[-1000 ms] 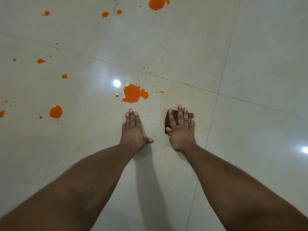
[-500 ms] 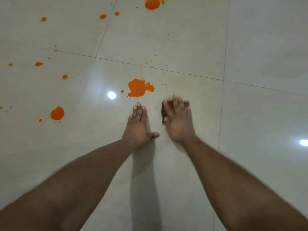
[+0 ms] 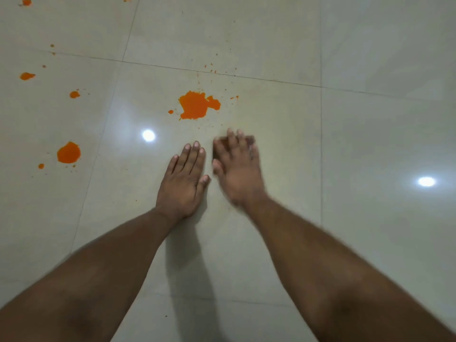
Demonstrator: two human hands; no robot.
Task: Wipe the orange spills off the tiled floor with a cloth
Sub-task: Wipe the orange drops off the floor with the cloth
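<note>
Floor [image 3: 271, 230]: glossy pale tiles w/ thin grout lines, two bright light reflections. Far left: small orange drops [image 3: 27, 76], irregular, flat, opaque. Left-centre: round orange blot [image 3: 68, 152] w/ a tiny satellite drop beside it. Centre: largest spill [image 3: 196, 105], ragged splash shape w/ fine specks scattered round it. Left hand [image 3: 183, 177] lies flat on the tile, palm down, fingers straight and close together, holding nothing. Right hand [image 3: 238, 166], blurred, presses a dark brown cloth [image 3: 249, 140] onto the floor, fingers spread and mostly straight over it; only cloth edges show. Cloth sits near the largest spill, on the camera side of it, not touching. No containers.
</note>
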